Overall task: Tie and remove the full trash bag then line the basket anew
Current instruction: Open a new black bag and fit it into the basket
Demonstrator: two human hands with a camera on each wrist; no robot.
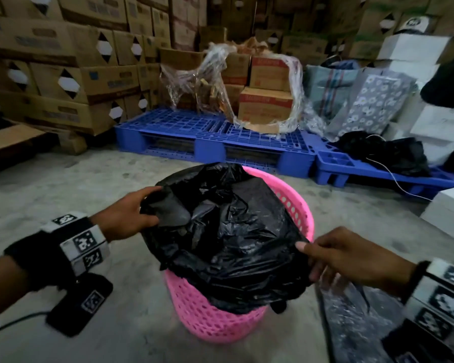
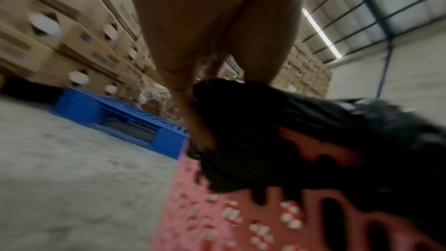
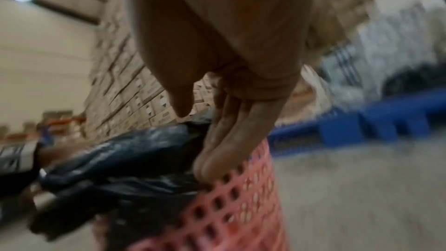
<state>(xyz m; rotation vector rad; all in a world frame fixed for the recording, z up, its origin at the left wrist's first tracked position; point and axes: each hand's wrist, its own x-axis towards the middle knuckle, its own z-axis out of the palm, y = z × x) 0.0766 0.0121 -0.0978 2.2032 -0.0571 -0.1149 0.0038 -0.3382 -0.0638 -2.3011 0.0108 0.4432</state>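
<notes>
A pink perforated basket (image 1: 212, 320) stands on the concrete floor in front of me, lined with a full black trash bag (image 1: 228, 231) whose edge hangs over the rim. My left hand (image 1: 131, 213) grips the bag's edge on the basket's left side. On the right side, my right hand (image 1: 333, 255) pinches the bag's edge. The left wrist view shows fingers (image 2: 198, 129) dug into the black bag (image 2: 289, 131) above the basket (image 2: 229, 217). In the right wrist view, fingers (image 3: 217, 156) hold the bag (image 3: 125, 159) at the basket's rim (image 3: 241, 198).
A black phone (image 1: 79, 305) with a cable lies on the floor at the left. Another plastic sheet or bag (image 1: 351, 326) lies at the lower right. Blue pallets (image 1: 215, 142) with boxes stand behind the basket. Stacked cartons (image 1: 50, 74) fill the left; white boxes (image 1: 440, 205) sit right.
</notes>
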